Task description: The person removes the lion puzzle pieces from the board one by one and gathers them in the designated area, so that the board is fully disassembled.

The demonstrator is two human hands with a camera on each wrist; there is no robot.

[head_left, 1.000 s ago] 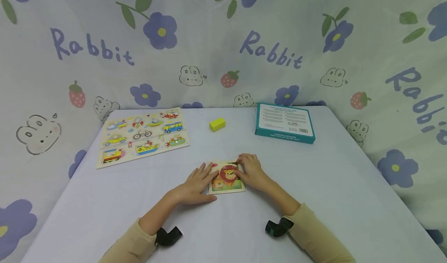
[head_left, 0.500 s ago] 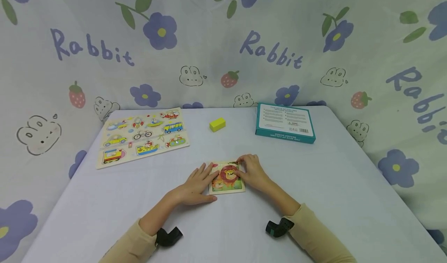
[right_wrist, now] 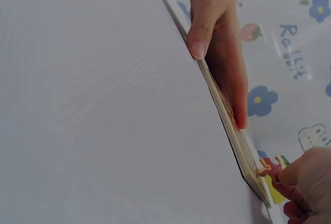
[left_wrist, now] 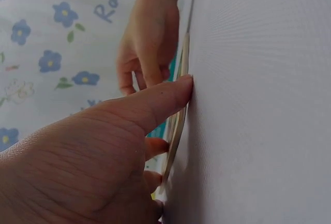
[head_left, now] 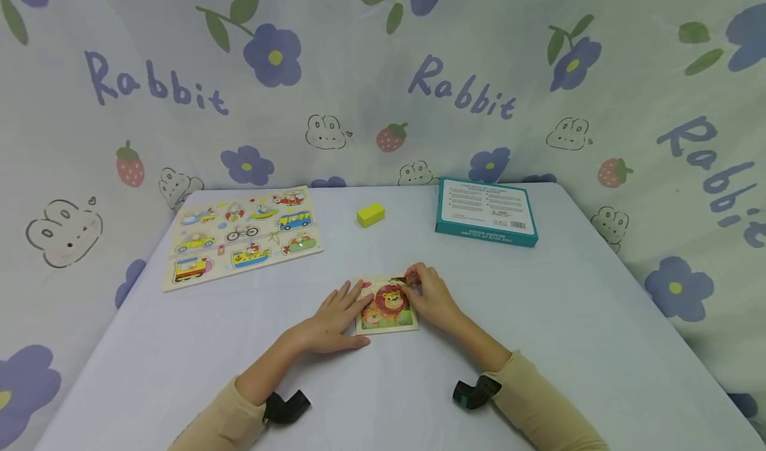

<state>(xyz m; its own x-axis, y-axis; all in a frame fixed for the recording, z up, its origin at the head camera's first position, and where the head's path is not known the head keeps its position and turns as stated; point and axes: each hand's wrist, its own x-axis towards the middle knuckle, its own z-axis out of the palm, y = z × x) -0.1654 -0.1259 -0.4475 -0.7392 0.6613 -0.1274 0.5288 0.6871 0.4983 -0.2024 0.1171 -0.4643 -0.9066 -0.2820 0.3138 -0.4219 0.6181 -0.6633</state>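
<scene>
A small square jigsaw puzzle (head_left: 389, 314) with a lion picture lies in its wooden frame at the middle of the table. My left hand (head_left: 335, 321) rests along its left side, fingers straight on the picture and thumb by the near edge. At the upper right corner, my right hand (head_left: 435, 299) pinches a puzzle piece (right_wrist: 270, 167) between thumb and fingers. In the right wrist view this red-brown piece is tilted up above the frame's edge. The left wrist view shows the puzzle edge-on under the left thumb, and the piece cannot be made out there.
A wooden vehicle peg puzzle (head_left: 242, 238) lies at the back left. A yellow block (head_left: 371, 215) sits behind the lion puzzle. At the back right is a teal box (head_left: 487, 211). A patterned cloth (head_left: 359, 65) hangs behind the table.
The puzzle piece at the upper right has come up from the frame in my right hand's fingers. My left hand stays in place on the puzzle. The head view has shifted slightly.
</scene>
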